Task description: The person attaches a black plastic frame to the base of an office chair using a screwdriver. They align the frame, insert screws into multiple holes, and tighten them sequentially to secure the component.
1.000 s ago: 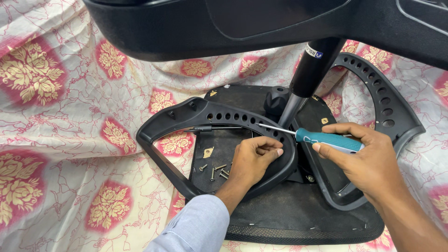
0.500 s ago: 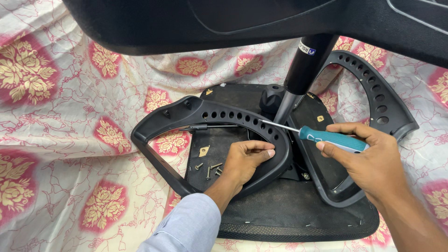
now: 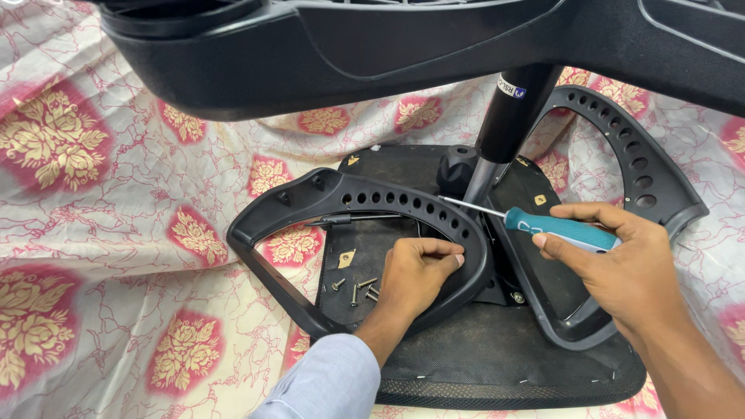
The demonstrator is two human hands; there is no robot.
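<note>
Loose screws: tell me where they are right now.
Head view, left of centre: the loose screws lie on the black seat underside, inside the left armrest loop, beside the left hand.

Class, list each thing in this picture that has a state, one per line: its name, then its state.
left hand: fingers curled on left armrest
right hand: gripping screwdriver
screwdriver: held, tip toward the chair's centre column
left armrest: lying on seat base
right armrest: lying on seat base
screws: loose
seat base: upside down
</note>
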